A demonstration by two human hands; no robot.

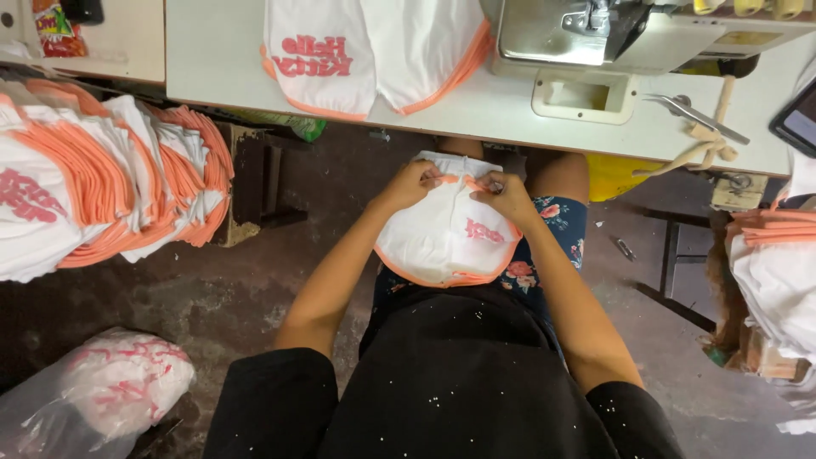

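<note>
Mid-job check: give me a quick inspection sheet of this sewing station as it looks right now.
Surface: white worktable carrying a sewing machine.
Job's things: white garment with orange trim on the lap; two similar pieces lie on the table.
Clutter: tweezers, beige cord, dark tablet edge, plastic bag of garments on the floor.
Grippers: left hand and right hand both pinch the garment's top edge.
Cables: nothing seen.
Surroundings: garment stacks at left and right; bare concrete floor.
</note>
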